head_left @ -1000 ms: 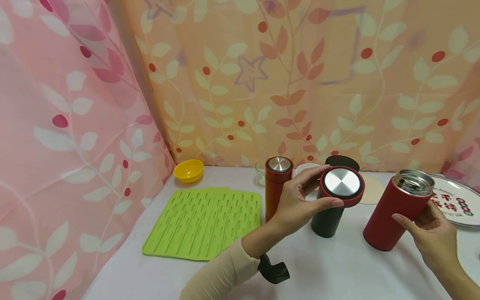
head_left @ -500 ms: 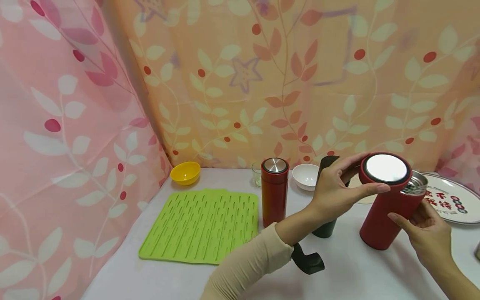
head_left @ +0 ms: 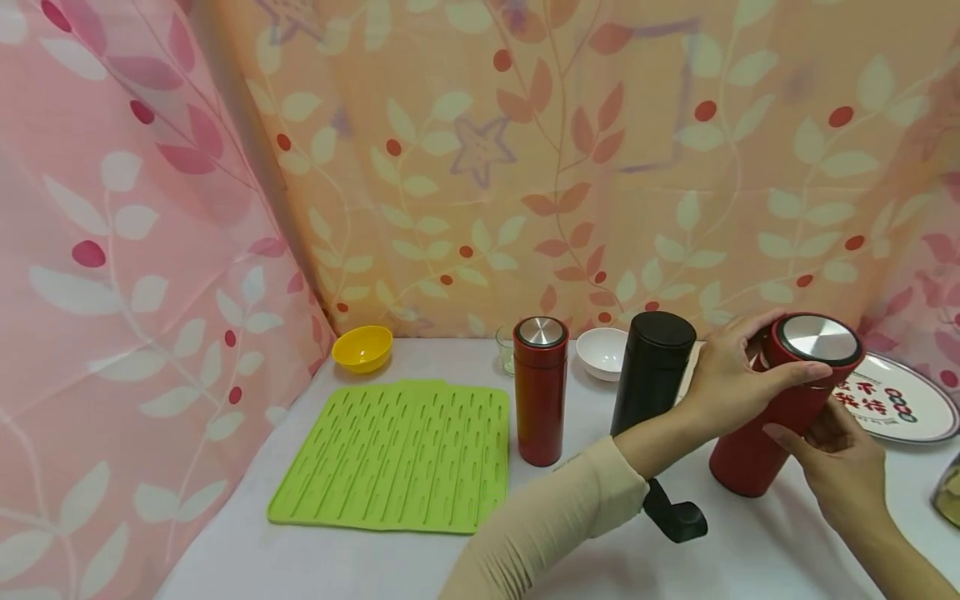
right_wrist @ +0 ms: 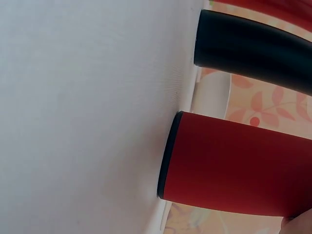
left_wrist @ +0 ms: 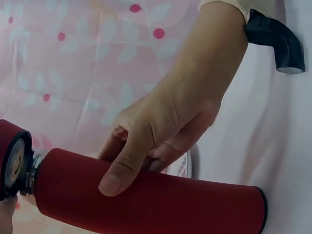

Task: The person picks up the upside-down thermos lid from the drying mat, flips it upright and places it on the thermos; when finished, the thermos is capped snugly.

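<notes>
- While my left hand [head_left: 723,385] curls round the red lid [head_left: 817,343] with its brushed steel disc, I see the red flask [head_left: 757,437] leaning, long axis tipped up and right, base on the white worktop [head_left: 420,567].
- My right hand [head_left: 843,467] grips the flask's smooth matte side.
- Behind it, a plate [head_left: 911,408] carries red writing I can't read.
</notes>
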Available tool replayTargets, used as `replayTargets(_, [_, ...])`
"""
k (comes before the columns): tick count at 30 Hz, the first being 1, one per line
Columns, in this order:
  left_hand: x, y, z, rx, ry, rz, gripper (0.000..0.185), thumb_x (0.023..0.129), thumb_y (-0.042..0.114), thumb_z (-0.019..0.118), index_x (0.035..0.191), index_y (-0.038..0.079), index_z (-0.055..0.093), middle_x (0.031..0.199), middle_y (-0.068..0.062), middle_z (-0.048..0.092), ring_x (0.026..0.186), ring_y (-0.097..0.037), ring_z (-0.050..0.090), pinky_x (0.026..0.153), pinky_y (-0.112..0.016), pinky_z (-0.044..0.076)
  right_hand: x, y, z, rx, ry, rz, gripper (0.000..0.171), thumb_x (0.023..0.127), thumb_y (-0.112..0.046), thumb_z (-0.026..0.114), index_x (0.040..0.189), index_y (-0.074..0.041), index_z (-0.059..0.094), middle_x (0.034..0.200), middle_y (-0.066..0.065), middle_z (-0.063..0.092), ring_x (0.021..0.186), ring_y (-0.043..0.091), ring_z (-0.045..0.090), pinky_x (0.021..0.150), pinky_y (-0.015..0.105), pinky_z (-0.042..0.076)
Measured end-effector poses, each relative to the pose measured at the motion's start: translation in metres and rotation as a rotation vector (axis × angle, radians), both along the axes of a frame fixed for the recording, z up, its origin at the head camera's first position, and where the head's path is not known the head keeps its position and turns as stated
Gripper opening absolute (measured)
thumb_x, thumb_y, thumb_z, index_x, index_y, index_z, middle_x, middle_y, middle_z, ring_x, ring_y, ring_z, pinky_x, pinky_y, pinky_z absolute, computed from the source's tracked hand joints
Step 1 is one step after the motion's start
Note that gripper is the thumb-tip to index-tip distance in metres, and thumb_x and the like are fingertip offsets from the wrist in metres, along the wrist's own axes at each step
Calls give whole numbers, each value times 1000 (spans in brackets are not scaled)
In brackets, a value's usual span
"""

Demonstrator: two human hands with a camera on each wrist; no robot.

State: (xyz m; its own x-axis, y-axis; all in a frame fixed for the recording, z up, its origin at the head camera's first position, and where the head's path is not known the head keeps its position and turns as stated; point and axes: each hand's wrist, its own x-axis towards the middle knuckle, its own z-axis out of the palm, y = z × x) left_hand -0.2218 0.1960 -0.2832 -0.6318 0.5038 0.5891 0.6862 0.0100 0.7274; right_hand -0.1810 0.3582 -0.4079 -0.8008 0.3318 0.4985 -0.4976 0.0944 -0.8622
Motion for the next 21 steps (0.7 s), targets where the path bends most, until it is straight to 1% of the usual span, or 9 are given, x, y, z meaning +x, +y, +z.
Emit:
replayTargets(2, [-3, 4, -2, 13, -37, 4, 53, 79, 14, 71, 128, 11, 50, 116, 0, 61, 102, 10, 51, 83, 0, 39, 0, -1, 1, -44, 13, 35, 71, 77, 17, 61, 140, -8, 38, 112, -12, 63, 100, -5, 59, 77, 7, 48])
replayTargets(7, [-7, 11, -3, 48, -104, 12, 50, 79, 13, 72, 125, 12, 53, 113, 2, 62, 99, 10, 55, 80, -1, 42, 1, -3, 4, -62, 6, 43, 72, 77, 16, 61, 140, -10, 38, 112, -14, 61, 99, -6, 59, 76, 5, 47])
replayTargets(10, [-9, 15, -3, 46, -138, 9, 50, 78, 14, 72, 125, 14, 54, 114, 5, 62, 99, 11, 54, 78, -1, 42, 3, -6, 6, -65, 0, 36, 71, 78, 16, 61, 140, -10, 38, 112, -15, 62, 98, -7, 59, 75, 5, 47])
replayTargets(16, [-12, 19, -2, 37, -206, 22, 48, 78, 15, 73, 122, 16, 56, 110, 9, 64, 91, 13, 55, 74, -2, 43, 5, -8, 10, -64, -13, 36, 71, 78, 16, 61, 140, -11, 39, 111, -15, 61, 97, -7, 58, 75, 5, 47])
replayTargets(21, [-15, 21, -4, 36, -256, 26, 46, 78, 16, 73, 121, 18, 58, 105, 12, 65, 85, 13, 55, 71, -3, 44, 5, -8, 10, -55, -18, 26, 71, 78, 16, 61, 140, -11, 39, 111, -15, 61, 97, -7, 58, 74, 4, 46])
